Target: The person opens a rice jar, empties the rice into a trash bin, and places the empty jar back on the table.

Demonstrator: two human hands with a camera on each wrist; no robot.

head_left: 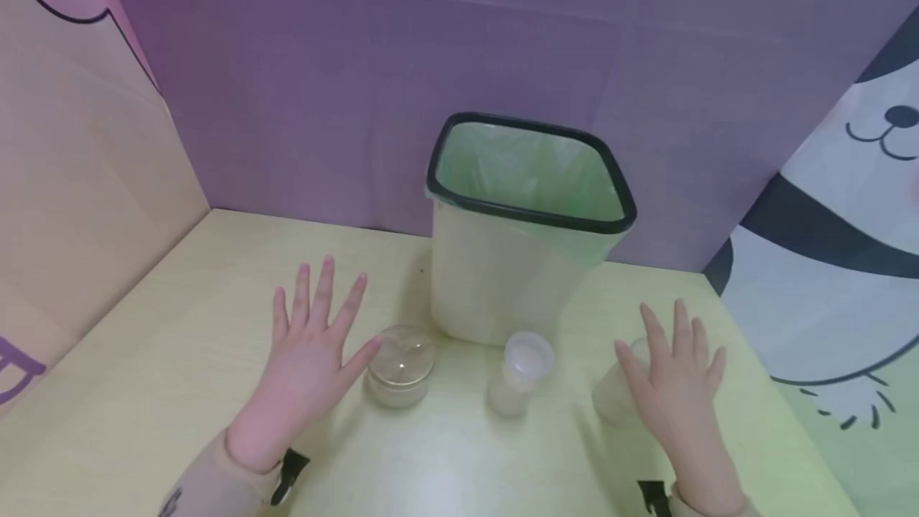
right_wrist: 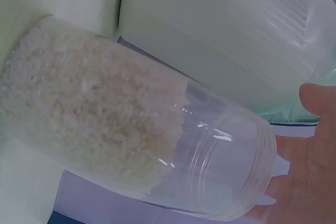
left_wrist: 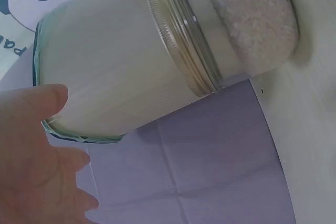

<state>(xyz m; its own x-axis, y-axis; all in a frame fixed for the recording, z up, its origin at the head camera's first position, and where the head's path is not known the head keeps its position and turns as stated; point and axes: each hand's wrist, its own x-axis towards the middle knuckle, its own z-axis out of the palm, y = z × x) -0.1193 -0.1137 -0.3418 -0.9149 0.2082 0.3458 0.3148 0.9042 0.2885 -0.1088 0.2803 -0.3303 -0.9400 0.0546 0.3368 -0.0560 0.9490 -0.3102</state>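
My left hand [head_left: 305, 361] is spread with straight fingers, its thumb tip overlapping a squat clear jar [head_left: 399, 389] with a gold screw lid in the head view. White rice-like grains [left_wrist: 260, 19] show inside that jar in the left wrist view. My right hand [head_left: 678, 381], also spread, hovers by a taller clear jar [head_left: 610, 401] that it partly hides. The right wrist view shows this jar [right_wrist: 105, 108] lidless and more than half full of rice. Between the hands stands a small container [head_left: 508, 397] with a translucent, round wide-mouthed top [head_left: 530, 355]. Neither hand holds anything.
A cream waste bin [head_left: 495, 286] with a dark rim and a pale green liner stands behind the jars. A purple backdrop [head_left: 301, 86] rises at the table's back edge. Panda-printed sheeting [head_left: 847, 286] borders the right side. The pale wooden table [head_left: 445, 461] extends toward me.
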